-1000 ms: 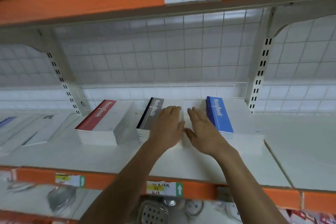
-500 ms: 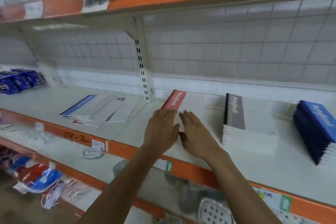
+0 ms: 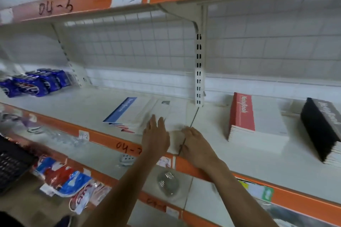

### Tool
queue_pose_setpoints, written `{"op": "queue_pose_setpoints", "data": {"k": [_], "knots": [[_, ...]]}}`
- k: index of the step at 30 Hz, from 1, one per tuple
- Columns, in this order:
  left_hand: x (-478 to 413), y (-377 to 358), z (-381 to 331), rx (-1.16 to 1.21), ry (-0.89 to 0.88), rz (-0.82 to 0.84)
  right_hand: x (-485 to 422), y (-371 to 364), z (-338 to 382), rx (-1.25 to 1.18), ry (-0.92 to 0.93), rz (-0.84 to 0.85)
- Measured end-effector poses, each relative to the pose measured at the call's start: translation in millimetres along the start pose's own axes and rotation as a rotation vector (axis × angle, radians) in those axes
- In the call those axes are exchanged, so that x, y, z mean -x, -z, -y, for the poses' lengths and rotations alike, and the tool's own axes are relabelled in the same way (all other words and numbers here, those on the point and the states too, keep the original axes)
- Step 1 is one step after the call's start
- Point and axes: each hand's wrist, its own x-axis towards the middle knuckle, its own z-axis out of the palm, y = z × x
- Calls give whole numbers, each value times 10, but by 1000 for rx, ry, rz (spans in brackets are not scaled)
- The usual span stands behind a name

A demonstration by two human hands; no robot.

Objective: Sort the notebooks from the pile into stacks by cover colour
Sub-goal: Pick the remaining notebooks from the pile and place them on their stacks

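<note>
Both hands hover flat over the shelf [image 3: 92,105], fingers outstretched and holding nothing. The left hand [image 3: 156,139] has its fingertips at the near edge of the loose notebook pile [image 3: 140,114]. Right of the right hand [image 3: 195,145] stand the red stack [image 3: 243,114] and, farther right, the black stack [image 3: 321,127].

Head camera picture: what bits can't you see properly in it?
- Loose pile of notebooks: lower covers hidden under the top ones and the left hand; colours there unclear.
- Black stack: cut off by the right edge.
- Right hand: motion-blurred, so whether it touches a notebook is unclear.
- Blue packets: print too blurred to read.
- Red stack: count too fine to tell.
</note>
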Motion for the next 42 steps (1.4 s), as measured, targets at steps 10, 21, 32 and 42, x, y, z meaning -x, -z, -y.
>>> {"op": "queue_pose_setpoints", "data": {"k": [10, 21, 32, 42], "knots": [[-579, -160, 781, 122, 281, 164, -390, -295, 60, 14, -55, -12], [-366, 17, 340, 54, -23, -101, -534, -219, 145, -728, -373, -204], [-553, -123, 785, 184, 181, 66, -540, -181, -13, -1162, -635, -153], [-411, -117, 537, -10, 102, -186, -431, -161, -110, -1044, -616, -148]]}}
